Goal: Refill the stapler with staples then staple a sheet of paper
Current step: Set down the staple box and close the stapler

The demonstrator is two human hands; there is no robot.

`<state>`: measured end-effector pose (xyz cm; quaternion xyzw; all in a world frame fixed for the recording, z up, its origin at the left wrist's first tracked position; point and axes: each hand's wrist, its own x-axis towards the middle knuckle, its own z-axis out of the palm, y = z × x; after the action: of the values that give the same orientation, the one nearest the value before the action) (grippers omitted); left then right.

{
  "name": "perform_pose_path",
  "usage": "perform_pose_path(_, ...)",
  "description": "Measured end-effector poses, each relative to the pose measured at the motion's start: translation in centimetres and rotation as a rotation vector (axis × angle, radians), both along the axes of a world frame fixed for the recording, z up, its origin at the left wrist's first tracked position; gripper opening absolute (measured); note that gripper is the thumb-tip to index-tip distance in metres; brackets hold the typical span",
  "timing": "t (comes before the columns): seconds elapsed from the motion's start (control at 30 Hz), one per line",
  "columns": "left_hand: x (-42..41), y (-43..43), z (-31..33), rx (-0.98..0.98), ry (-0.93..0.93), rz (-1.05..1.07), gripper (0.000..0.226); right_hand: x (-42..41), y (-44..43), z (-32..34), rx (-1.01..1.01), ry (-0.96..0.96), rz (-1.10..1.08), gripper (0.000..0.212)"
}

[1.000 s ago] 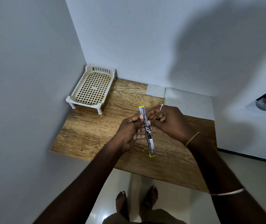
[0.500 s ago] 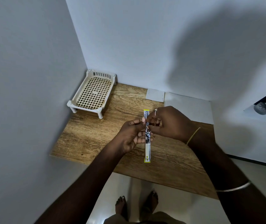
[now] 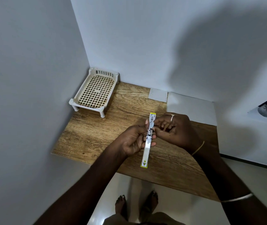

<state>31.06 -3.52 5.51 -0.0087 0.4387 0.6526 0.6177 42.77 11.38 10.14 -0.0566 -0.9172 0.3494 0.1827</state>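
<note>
A stapler (image 3: 147, 149) with a white body and yellow ends is folded fully open into one long strip above the wooden table (image 3: 97, 135). My left hand (image 3: 133, 139) grips it at the hinge in the middle. My right hand (image 3: 172, 129) pinches the small grey part in the metal staple channel (image 3: 151, 120) of the far half. A white sheet of paper (image 3: 192, 108) lies at the back right of the table. A small white card or box (image 3: 158, 95) lies beside it against the wall. No loose staples can be made out.
A cream plastic mesh rack (image 3: 95, 93) on short legs stands in the back left corner. Grey walls close in the table on the left and at the back. My bare feet (image 3: 136, 207) stand on the pale floor by the table's near edge.
The stapler has turned from slanted to nearly straight away from me, its white side now showing on the near half. Both hands have stayed on it, sliding slightly down the view.
</note>
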Motion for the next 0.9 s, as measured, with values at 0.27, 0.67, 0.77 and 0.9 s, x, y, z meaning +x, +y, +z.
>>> perform_pose_path(0.27, 0.2, 0.2, 0.2, -0.004, -0.002, 0.015, 0.019, 0.4, -0.1, -0.7, -0.062, 0.004, -0.029, 0.022)
perform_pose_path(0.67, 0.5, 0.1, -0.6, -0.036, 0.067, -0.017, 0.024, -0.1, 0.7, -0.8, -0.139, -0.104, 0.017, 0.019)
perform_pose_path(0.77, 0.6, 0.1, -0.8, -0.032, 0.063, -0.020, 0.025, -0.3, 0.9, -0.6, -0.137, -0.113, -0.011, 0.021)
perform_pose_path(0.9, 0.5, 0.2, -0.9, -0.038, 0.061, -0.020, 0.020, -0.8, 1.1, 0.2, -0.096, -0.185, 0.037, 0.022)
